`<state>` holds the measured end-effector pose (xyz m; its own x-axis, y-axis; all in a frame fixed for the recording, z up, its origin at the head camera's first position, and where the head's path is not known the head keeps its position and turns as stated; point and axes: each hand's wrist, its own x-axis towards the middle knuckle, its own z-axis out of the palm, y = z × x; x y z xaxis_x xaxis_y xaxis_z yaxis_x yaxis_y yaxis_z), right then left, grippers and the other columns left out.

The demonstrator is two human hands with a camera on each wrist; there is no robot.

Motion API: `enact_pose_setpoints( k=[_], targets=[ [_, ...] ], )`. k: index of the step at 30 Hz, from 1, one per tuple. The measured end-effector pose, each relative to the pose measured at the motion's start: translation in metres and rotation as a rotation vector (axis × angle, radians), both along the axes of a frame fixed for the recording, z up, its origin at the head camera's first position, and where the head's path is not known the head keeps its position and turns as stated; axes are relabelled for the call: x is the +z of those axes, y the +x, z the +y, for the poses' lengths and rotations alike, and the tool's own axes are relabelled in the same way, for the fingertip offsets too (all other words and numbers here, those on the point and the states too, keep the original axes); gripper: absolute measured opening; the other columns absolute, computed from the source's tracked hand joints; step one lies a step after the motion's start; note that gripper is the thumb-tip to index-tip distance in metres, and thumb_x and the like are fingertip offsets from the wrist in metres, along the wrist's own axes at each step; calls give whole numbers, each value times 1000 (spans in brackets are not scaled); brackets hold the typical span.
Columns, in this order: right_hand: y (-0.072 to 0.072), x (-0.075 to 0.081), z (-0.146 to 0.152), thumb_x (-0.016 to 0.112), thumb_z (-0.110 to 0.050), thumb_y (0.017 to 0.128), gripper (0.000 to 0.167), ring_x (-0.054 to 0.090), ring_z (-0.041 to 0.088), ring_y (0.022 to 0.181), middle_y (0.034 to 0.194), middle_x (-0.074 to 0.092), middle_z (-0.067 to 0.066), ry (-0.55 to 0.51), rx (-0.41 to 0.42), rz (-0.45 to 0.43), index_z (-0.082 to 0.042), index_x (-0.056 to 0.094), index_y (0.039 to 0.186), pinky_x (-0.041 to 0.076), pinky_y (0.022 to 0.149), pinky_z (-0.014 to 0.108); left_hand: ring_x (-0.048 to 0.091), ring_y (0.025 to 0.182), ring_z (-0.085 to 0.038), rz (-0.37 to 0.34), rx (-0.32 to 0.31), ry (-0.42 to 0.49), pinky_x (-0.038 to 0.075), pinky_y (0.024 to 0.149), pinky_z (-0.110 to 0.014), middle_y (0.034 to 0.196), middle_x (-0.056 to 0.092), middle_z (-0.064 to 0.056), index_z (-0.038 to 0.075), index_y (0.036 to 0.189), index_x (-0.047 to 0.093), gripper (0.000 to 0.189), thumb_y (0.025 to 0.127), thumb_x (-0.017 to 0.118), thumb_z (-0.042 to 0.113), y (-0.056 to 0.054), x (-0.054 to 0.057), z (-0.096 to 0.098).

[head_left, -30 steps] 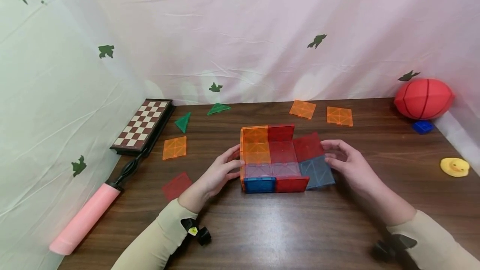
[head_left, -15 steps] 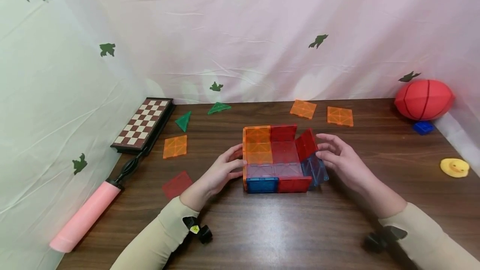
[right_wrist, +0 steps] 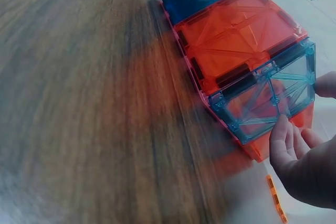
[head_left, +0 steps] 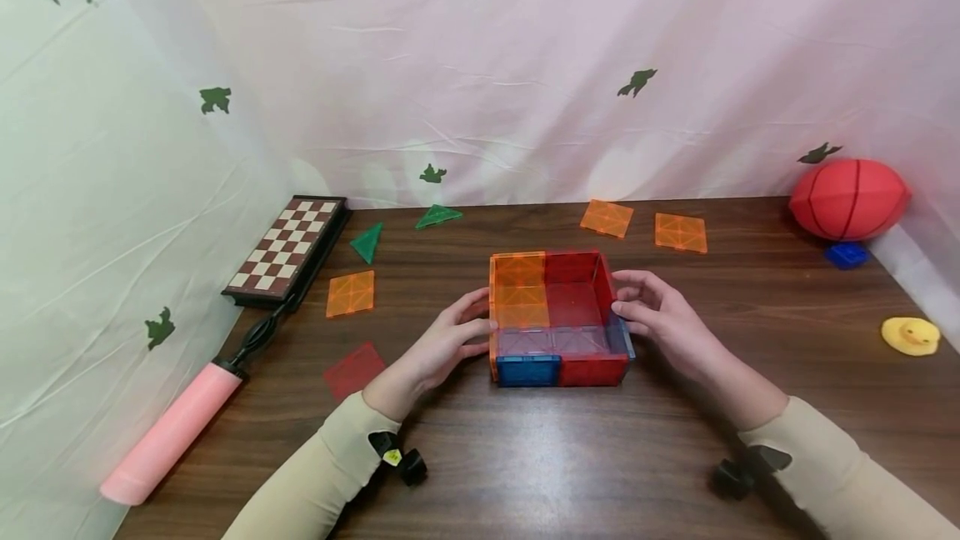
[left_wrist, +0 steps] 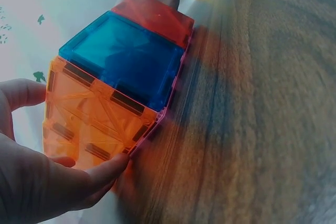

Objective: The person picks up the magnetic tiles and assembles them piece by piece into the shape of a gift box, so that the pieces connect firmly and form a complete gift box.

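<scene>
An open-topped box of see-through magnetic tiles (head_left: 573,307) stands on the table, with orange, red, blue and purple tiles. My left hand (head_left: 442,340) is at its left side, fingertips against the orange wall tile (left_wrist: 97,111). At the opposite side, fingers of my right hand (head_left: 660,315) touch the right wall, made of a red tile (head_left: 603,286) and a clear blue tile (right_wrist: 273,95). That wall stands nearly upright, its blue front corner jutting slightly past the red front tile (right_wrist: 239,38). Beside that front tile is a dark blue one (left_wrist: 123,59).
Loose orange tiles (head_left: 681,232), green triangle tiles (head_left: 367,243) and a red tile (head_left: 356,370) lie around the box. A chessboard (head_left: 285,250) and pink pump (head_left: 174,436) are at left. A red ball (head_left: 850,200), blue piece (head_left: 847,255) and yellow duck (head_left: 910,335) are at right.
My right hand has moved left, tipping the red and blue right-side tiles up from nearly flat to a wall against the box. My left hand has stayed at the left side.
</scene>
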<state>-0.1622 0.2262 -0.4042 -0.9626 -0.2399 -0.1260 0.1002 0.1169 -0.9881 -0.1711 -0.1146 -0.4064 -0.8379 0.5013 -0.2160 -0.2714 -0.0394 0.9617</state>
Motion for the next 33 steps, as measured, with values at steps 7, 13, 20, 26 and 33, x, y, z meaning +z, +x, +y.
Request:
enact_pose_setpoints(
  k=[7, 13, 20, 26, 33],
  targets=[
    [-1, 1, -3, 64, -19, 101, 57, 57, 20, 109, 131, 45, 25, 24, 5, 20, -1, 37, 148, 54, 90, 28, 41, 139, -40, 13, 7, -9, 40, 109, -56, 163, 26, -22, 5, 161, 23, 68, 101, 55, 14, 1, 0, 1],
    [-3, 2, -4, 64, -17, 101, 56, 57, 20, 108, 129, 45, 24, 29, 9, 29, 1, 38, 147, 55, 88, 28, 42, 138, -40, 13, 14, -6, 41, 108, -55, 163, 26, -22, 4, 161, 23, 68, 101, 55, 12, 2, -1, 1],
    [-8, 1, -2, 61, -21, 103, 55, 56, 23, 110, 132, 45, 26, 42, 13, 29, 1, 38, 147, 55, 88, 28, 39, 140, -41, 6, 4, -3, 39, 110, -56, 163, 25, -22, 5, 161, 22, 67, 102, 53, 12, 2, -1, 1],
    [-23, 3, 3, 55, -26, 107, 49, 60, 22, 109, 130, 50, 23, 73, -16, 55, 4, 42, 144, 54, 89, 26, 40, 140, -40, 18, 13, -5, 39, 110, -55, 163, 26, -21, 6, 161, 23, 67, 102, 54, 15, 2, -5, 1],
    [-71, 3, 14, 57, -32, 106, 46, 55, 33, 120, 135, 55, 20, 369, -113, 202, 0, 52, 139, 45, 105, 47, 42, 139, -40, 50, 41, -17, 38, 111, -51, 160, 30, -22, 6, 161, 24, 66, 102, 54, 13, 2, -5, 4]
  ],
)
